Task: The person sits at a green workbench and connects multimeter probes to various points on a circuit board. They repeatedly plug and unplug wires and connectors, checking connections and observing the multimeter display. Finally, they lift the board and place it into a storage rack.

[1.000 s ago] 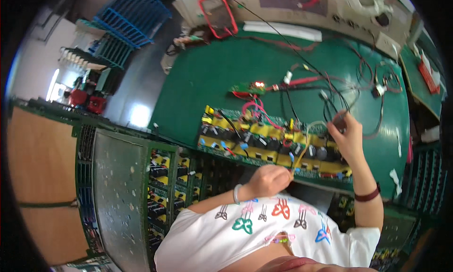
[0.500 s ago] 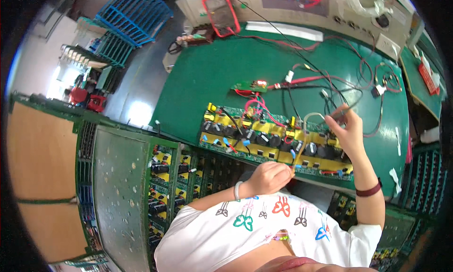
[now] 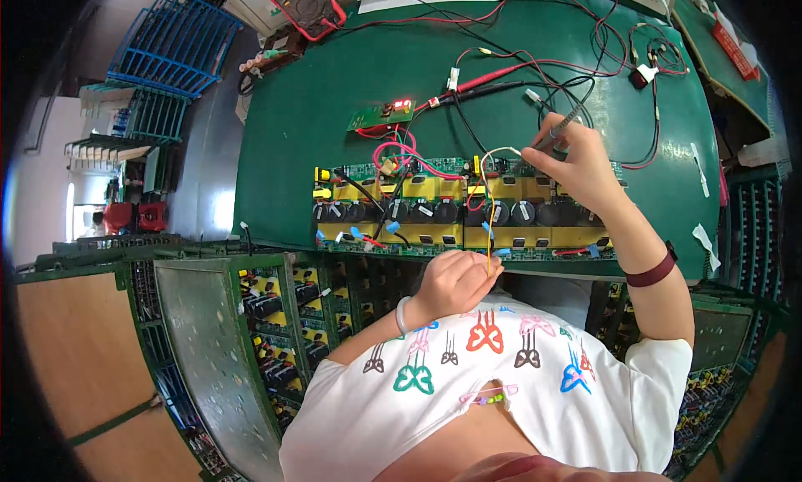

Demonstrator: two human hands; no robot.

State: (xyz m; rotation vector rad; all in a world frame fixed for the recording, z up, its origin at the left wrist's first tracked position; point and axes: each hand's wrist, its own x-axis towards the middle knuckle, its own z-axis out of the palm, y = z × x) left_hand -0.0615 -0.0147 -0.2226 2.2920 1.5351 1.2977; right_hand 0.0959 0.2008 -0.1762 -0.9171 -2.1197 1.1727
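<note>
A long green circuit board (image 3: 430, 235) with yellow blocks and black round capacitors lies along the table's near edge. Just below that edge, my left hand (image 3: 458, 283) is closed, its fingertips pinching the lower end of a yellow wire (image 3: 490, 219). The wire rises over the board and curves into a white stretch (image 3: 501, 149). My right hand (image 3: 576, 158), above the board's right half, pinches that white end. A dark, slender cable-like thing (image 3: 561, 129) also passes between its fingers; its kind is unclear. Behind the board sits a small green circuit board (image 3: 368, 119) with a lit red display.
A red-framed multimeter (image 3: 305, 7) stands at the far left of the green table (image 3: 284, 152). Red and black test leads (image 3: 493, 77) and loose cables (image 3: 660, 48) spread across the back and right. Racks (image 3: 276, 315) of similar boards stand below the table.
My head view has shifted, so the table and boards appear further left and higher. Both hands keep their pinch, and the wire between them still spans the board.
</note>
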